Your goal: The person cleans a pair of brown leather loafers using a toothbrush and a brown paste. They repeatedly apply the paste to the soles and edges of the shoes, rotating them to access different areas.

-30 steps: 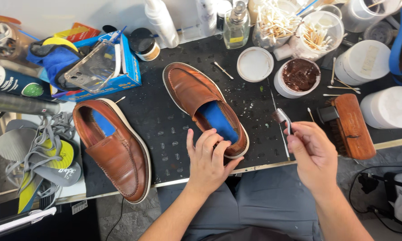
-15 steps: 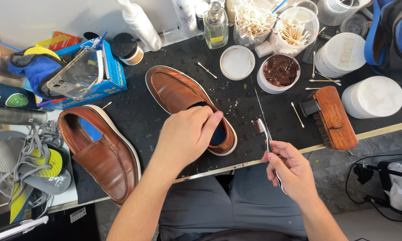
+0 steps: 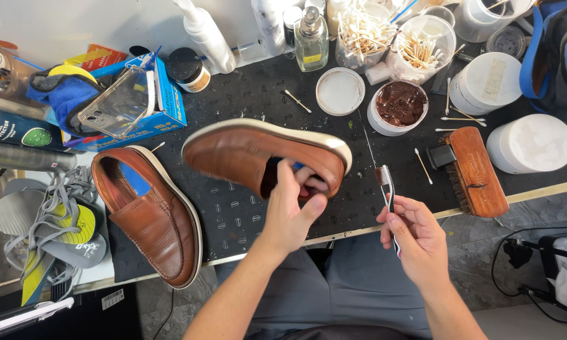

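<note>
Left hand (image 3: 291, 214) has its fingers tucked inside the opening of the brown loafer (image 3: 264, 154), thumb outside at the heel, clamped on it; the shoe is lifted off the counter (image 3: 233, 208) and tipped on its side, pale sole edge facing 12 o'clock, toe pointing to 9 o'clock, sitting at frame centre; right hand (image 3: 415, 242) at 4 o'clock of the shoe is closed around the handle of a toothbrush (image 3: 386, 189), bristles up toward 12 o'clock, clear of the leather; the 2 hands are apart; judged handling: leather upper looks soft and a bit flexible, sole stiffer, weight light enough for 1 hand, polished surface likely slick, so a grip from inside the collar with the thumb bracing the heel seems the safest hold; second loafer (image 3: 148, 211) lies flat at 9 o'clock of the held one; open tub of brown polish (image 3: 400, 104) at 1 o'clock, its white lid (image 3: 339, 91) beside it, wooden brush (image 3: 475, 167) at 3 o'clock; versus 0.5 s ago: the shoe then rested upright on the counter under the left hand, now it is raised and rolled sideways; the toothbrush hand sits in much the same place.
</note>
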